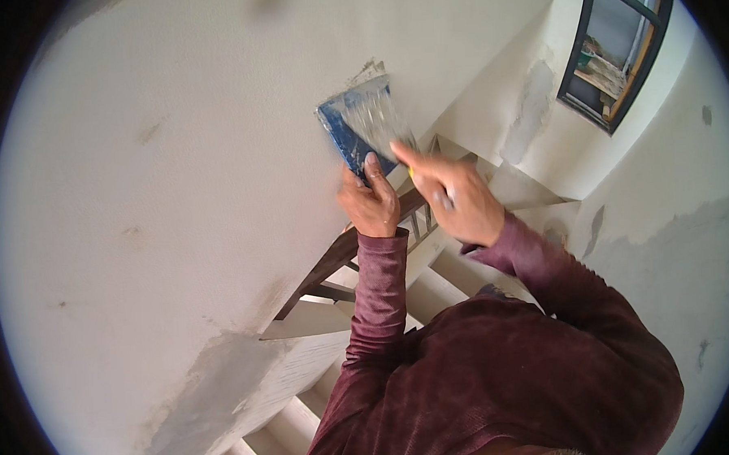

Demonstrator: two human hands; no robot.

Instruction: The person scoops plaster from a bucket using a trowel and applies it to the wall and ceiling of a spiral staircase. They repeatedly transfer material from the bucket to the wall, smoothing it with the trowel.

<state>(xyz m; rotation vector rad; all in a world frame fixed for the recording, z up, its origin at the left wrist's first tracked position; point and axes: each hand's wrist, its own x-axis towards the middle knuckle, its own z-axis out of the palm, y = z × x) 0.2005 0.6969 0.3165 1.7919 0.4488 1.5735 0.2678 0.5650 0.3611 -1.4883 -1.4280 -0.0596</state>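
Note:
My left hand (371, 201) is closed on the lower edge of a flat blue plate (337, 131), its thumb lying over the front. The plate is held up close to the white wall (176, 195) and carries smears of pale filler. My right hand (458, 199) grips a putty knife (376, 117), forefinger stretched along it. The wide blade lies across the plate and is smeared by motion; whether it touches cannot be told. Most of the handle is hidden in my fingers. A rough grey filler smear (371, 67) shows on the wall just above the plate.
A dark wooden handrail (321, 263) slopes below my hands, beside pale stair steps (292, 426) that descend at the lower left. Grey filler patches mark the wall at lower left (213, 389) and near a dark-framed window (609, 50) at upper right.

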